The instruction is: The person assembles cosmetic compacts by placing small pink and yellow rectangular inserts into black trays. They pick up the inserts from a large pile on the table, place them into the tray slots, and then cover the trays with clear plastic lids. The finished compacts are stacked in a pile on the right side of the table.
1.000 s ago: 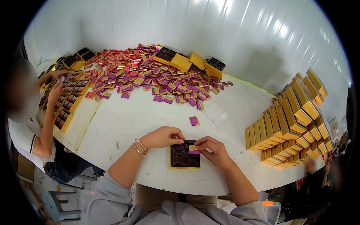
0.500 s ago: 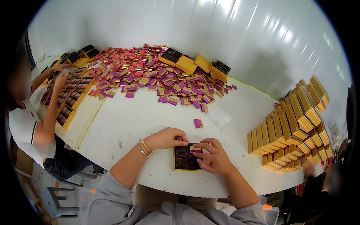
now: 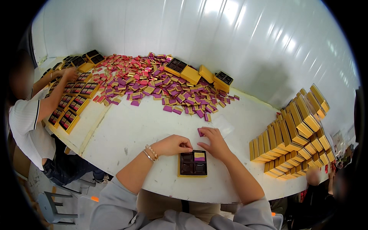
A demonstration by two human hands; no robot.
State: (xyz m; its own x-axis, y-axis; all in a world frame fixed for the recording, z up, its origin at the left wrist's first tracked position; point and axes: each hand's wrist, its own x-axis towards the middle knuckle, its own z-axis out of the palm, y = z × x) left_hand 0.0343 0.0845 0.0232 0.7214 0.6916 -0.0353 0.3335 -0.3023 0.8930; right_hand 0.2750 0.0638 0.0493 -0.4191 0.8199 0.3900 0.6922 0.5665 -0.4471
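Note:
A square box (image 3: 193, 176) with a gold rim and a dark tray of four compartments lies before me. One purple-and-gold wrapped chocolate (image 3: 199, 156) fills its far right compartment; the others show bare dark plastic. My left hand (image 3: 173, 145) is closed in a pinch at the box's far left edge. Whatever is between its fingertips is hidden. Beyond the box, my right hand (image 3: 214, 142) has its fingertips at a loose purple chocolate (image 3: 200, 132). The thumb stays apart from that piece, which is partly covered by the fingers.
A wide heap of red and purple chocolates (image 3: 153, 86) spreads across the back, with gold boxes (image 3: 190, 74) on it. Stacked gold boxes (image 3: 283, 140) stand at right. At left, a co-worker (image 3: 34, 119) handles filled boxes (image 3: 69, 120). Thin clear plastic (image 3: 225, 128) lies past my right hand.
My right hand has moved from the box's far right compartment, away from me, to the loose chocolate. The chocolate in that compartment is now uncovered. My left hand stays at the box's edge.

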